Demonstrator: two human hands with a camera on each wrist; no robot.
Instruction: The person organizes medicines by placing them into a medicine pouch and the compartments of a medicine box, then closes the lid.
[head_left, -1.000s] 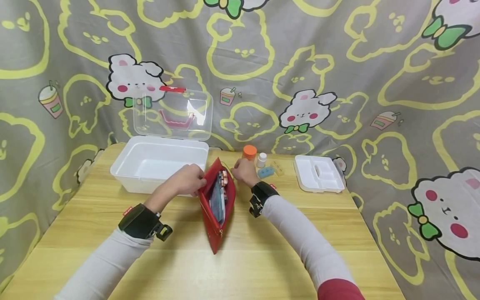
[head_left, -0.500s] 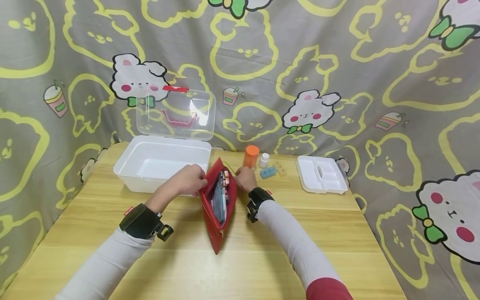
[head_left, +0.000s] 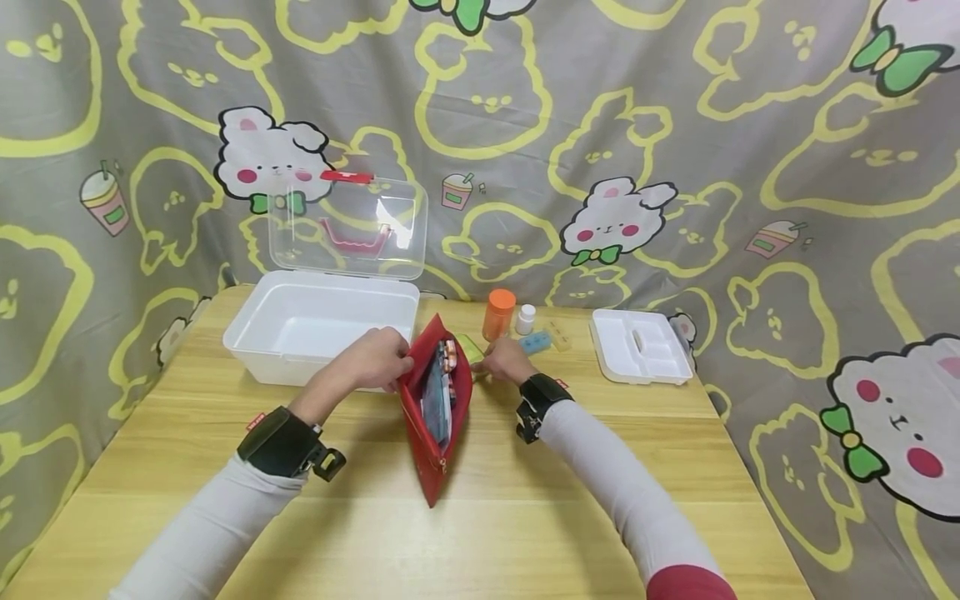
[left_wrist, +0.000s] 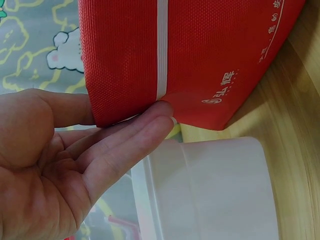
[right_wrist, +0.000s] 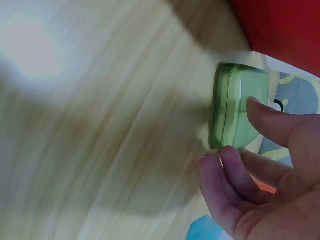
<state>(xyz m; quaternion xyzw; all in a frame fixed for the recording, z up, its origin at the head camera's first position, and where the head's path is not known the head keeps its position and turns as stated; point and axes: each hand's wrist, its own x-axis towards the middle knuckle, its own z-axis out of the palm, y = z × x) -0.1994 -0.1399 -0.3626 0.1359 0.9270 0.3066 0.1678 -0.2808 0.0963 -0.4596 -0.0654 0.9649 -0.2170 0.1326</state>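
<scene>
A red zip pouch (head_left: pixel 435 408) stands open on the wooden table (head_left: pixel 525 517), with packets showing inside it. My left hand (head_left: pixel 378 358) pinches its left rim; in the left wrist view the fingers (left_wrist: pixel 125 142) lie along the red fabric (left_wrist: pixel 200 55) with the thumb behind it. My right hand (head_left: pixel 506 360) is just right of the pouch, at a small green case (head_left: pixel 471 348) lying on the table. The right wrist view shows the thumb (right_wrist: pixel 272 122) and a fingertip (right_wrist: pixel 227 165) closing on that green case (right_wrist: pixel 235 100) from two sides.
A white storage box (head_left: pixel 322 325) with its clear lid (head_left: pixel 348 225) raised stands behind the left hand. An orange bottle (head_left: pixel 498 312), a small white bottle (head_left: pixel 526 318), a blue pill case (head_left: pixel 536 342) and a white divided tray (head_left: pixel 637 346) sit at the back right.
My right hand dropped from beside the orange bottle to the table next to the pouch, and the green case now shows beside it. The left hand and pouch stayed put.
</scene>
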